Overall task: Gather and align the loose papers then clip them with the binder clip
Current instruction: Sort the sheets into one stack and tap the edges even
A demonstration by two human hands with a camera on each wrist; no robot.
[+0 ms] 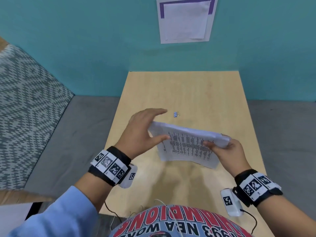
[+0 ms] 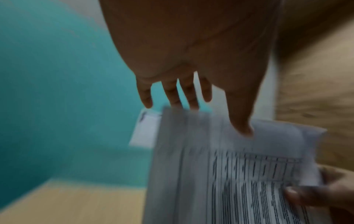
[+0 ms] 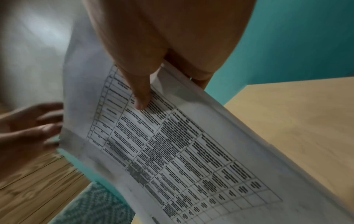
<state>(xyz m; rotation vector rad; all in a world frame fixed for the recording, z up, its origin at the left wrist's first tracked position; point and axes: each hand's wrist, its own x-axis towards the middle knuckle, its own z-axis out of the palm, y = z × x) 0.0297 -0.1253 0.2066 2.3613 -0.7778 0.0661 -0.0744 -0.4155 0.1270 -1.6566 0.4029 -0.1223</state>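
Observation:
A stack of printed papers (image 1: pixel 188 144) (image 2: pixel 239 174) (image 3: pixel 172 144) is held tilted above the wooden table (image 1: pixel 188 89), long edge upward. My right hand (image 1: pixel 227 149) (image 3: pixel 153 53) pinches its right end, thumb on the printed face and fingers behind. My left hand (image 1: pixel 143 127) (image 2: pixel 191 84) is at the stack's left end with straight fingers behind the top edge and the thumb tip touching the front sheet. A small blue binder clip (image 1: pixel 176 114) lies on the table just beyond the papers, apart from both hands. The sheet edges look uneven at the left end.
The table stands against a teal wall (image 1: pixel 85 48) with a taped sheet (image 1: pixel 186 19) on it. A patterned cushion (image 1: pixel 25 108) sits at the left, over grey floor. A cable runs off the near table edge by my right wrist.

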